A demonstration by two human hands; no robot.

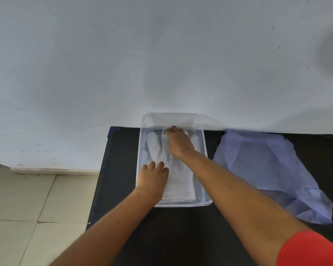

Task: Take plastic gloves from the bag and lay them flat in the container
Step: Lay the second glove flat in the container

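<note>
A big white wall (161,54) fills the top of the view, and pale floor tiles (17,208) show at the left. Against the wall stands a black flat table (181,237). On its right side, near the back edge, lies a thin, see-through, bluish plastic bag (267,169), crumpled and slack. It looks nearly empty, but the plastic is cloudy and I cannot be sure.

At the middle of the back edge sits a clear plastic box-shaped container (204,150), its far end touching the wall. Inside it lie thin, clear plastic gloves (179,185), spread along the bottom with the fingers pointing at the wall.

Both hands are inside the container, apart from each other. The left hand (154,179) is open and pressed flat on the cuff end near the front left corner. The right hand (179,143) reaches to the far end, and its fingertips (166,132) press down on a glove finger there.

This looks like the smoothing step. Next, the right hand would need to lift out and reach across to the bag for 1 more glove.
</note>
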